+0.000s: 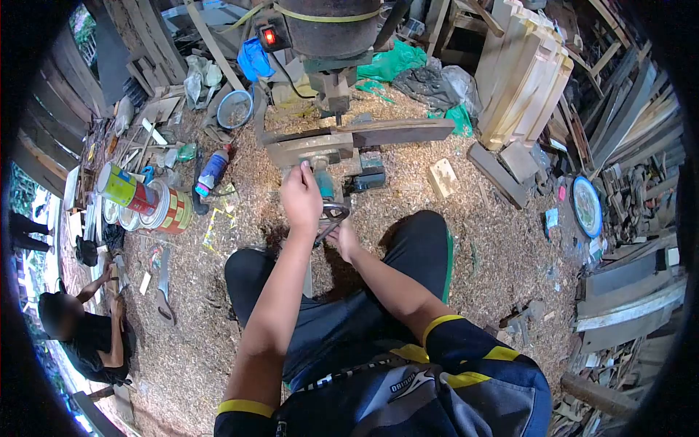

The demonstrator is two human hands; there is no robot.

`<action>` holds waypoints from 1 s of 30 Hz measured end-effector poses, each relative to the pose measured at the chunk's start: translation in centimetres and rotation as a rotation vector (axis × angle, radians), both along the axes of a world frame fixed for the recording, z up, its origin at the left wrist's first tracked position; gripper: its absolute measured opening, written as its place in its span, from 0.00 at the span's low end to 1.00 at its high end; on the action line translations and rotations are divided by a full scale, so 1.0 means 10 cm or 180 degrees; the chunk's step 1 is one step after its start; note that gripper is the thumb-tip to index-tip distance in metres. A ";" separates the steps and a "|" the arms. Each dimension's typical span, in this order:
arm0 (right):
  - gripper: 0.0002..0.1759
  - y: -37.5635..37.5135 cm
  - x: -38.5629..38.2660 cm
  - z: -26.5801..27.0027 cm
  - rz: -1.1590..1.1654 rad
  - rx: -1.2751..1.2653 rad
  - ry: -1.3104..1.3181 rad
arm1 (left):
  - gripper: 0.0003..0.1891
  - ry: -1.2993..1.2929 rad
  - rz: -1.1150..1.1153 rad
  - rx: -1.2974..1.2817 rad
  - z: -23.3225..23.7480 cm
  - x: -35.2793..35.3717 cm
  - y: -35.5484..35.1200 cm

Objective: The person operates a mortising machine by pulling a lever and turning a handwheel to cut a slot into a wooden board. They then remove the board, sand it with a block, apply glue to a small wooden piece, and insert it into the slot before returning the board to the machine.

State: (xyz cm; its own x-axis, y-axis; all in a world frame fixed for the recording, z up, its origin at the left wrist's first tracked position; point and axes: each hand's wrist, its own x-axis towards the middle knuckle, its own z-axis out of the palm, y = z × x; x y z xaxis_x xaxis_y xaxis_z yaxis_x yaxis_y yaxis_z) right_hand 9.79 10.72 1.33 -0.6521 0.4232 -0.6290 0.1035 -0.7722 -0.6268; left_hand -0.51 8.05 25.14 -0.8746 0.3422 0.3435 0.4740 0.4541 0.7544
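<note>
Pinched the wooden block [309,149] under the drill press [331,33] with the left hand [301,198], right hand [344,239] clutching a metal tool [335,213]; probably risked fingers slipping beneath it.

No text can be read. White lettering on the shirt [412,383] and labels on the cans [138,197] are too blurred.

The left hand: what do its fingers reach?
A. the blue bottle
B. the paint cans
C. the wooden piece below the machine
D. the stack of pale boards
C: the left hand is raised, with its fingers at the near edge of the wooden piece.
</note>
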 end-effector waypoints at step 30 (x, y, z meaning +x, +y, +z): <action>0.10 -0.33 -0.41 -0.03 -0.0929 -0.0955 0.0816 | 0.22 0.0253 0.0006 0.0123 -0.07 0.00 0.00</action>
